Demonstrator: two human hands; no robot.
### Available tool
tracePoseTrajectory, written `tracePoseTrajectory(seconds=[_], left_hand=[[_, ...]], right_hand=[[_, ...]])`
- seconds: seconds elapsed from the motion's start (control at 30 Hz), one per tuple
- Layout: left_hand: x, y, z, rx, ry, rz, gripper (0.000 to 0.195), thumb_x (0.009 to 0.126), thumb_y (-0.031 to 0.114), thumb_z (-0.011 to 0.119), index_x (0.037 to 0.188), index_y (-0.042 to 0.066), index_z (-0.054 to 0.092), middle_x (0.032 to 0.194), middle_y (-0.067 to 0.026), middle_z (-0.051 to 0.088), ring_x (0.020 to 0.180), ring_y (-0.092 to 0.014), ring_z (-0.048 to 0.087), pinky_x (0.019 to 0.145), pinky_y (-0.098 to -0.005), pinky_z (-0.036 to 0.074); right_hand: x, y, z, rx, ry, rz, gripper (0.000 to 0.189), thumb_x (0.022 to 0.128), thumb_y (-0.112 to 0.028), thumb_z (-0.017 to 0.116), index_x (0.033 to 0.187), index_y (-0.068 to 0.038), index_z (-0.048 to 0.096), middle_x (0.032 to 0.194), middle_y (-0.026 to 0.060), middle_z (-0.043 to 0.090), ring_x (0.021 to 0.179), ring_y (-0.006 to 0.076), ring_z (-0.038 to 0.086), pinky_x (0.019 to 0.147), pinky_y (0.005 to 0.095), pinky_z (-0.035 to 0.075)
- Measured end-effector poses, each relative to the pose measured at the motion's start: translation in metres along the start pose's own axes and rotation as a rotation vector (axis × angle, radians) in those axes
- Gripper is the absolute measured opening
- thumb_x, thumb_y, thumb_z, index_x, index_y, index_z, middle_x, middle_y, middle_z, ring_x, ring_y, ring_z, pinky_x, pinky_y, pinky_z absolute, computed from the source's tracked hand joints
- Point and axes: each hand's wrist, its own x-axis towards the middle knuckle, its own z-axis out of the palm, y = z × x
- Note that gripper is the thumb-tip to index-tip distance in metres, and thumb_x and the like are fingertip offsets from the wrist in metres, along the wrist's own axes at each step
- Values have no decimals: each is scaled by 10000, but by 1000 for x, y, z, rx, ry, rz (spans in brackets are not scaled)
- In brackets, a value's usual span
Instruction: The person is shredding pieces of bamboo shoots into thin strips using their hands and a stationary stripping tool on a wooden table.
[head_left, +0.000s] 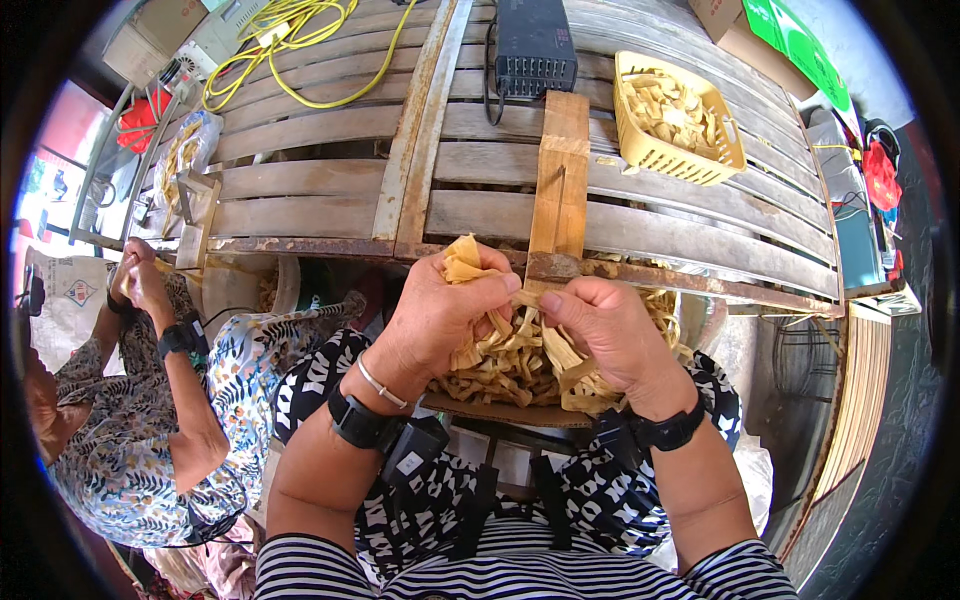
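Observation:
Pale yellow dried strips (463, 262) bunch up in my left hand (435, 315), poking out above the thumb and below the palm. My right hand (615, 330) pinches a long dried strip (559, 352) between thumb and fingers. A short stretch of strip spans the small gap between both thumbs. Just beyond them, a wooden block (559, 202) with a nail-like metal piece juts over the table's edge. Under my hands, a heap of similar strips (502, 375) fills a cardboard box (510, 412) at my lap. My fingers partly hide the strips they hold.
A yellow plastic basket (682, 169) of folded pieces stands on the slatted wooden table (315, 180). Behind the block lies a black power unit (536, 56). A yellow cable (330, 101) is coiled at far left. Another person's hands (139, 277) are at the left.

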Motion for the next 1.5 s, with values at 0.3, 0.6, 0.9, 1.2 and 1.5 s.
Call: tracePoseTrajectory(seconds=[0.3, 0.6, 0.9, 1.2, 1.5], left_hand=[[55, -29, 15, 250, 138, 176, 156, 864, 166, 630, 933, 28, 614, 710, -4, 587, 574, -57, 505, 495, -201, 393], [57, -25, -7, 241, 206, 247, 225, 867, 231, 642, 857, 7, 626, 782, -11, 625, 645, -76, 558, 569, -209, 448], [1, -30, 26, 926, -455, -44, 161, 843, 154, 614, 867, -1, 650, 778, -73, 670, 627, -128, 604, 547, -290, 487], [-12, 0, 15, 856, -392, 746, 278, 775, 129, 685, 1052, 121, 670, 782, -61, 615, 663, -193, 592, 586, -287, 476], [0, -16, 6, 1018, 8, 1290, 240, 651, 109, 713, 883, 72, 664, 841, -71, 605, 747, -252, 629, 617, -324, 524]], right_hand=[[46, 11, -28, -489, 527, -411, 177, 816, -185, 702, 886, -49, 612, 696, 39, 640, 635, 98, 575, 587, 267, 466], [43, 12, -19, -388, 453, -709, 101, 782, -65, 696, 793, -37, 600, 710, 69, 612, 599, 137, 574, 561, 264, 466], [0, -10, -4, -669, -1, -1148, 162, 808, -162, 670, 705, -56, 603, 570, 42, 545, 470, 178, 530, 451, 284, 417], [-3, -4, -4, -285, -21, -370, 282, 917, -197, 573, 725, 9, 590, 584, 5, 523, 601, 35, 438, 505, 265, 408], [-5, 6, 21, 699, -54, 111, 107, 862, -102, 616, 956, -51, 616, 746, -9, 599, 601, 41, 526, 465, 171, 375]])
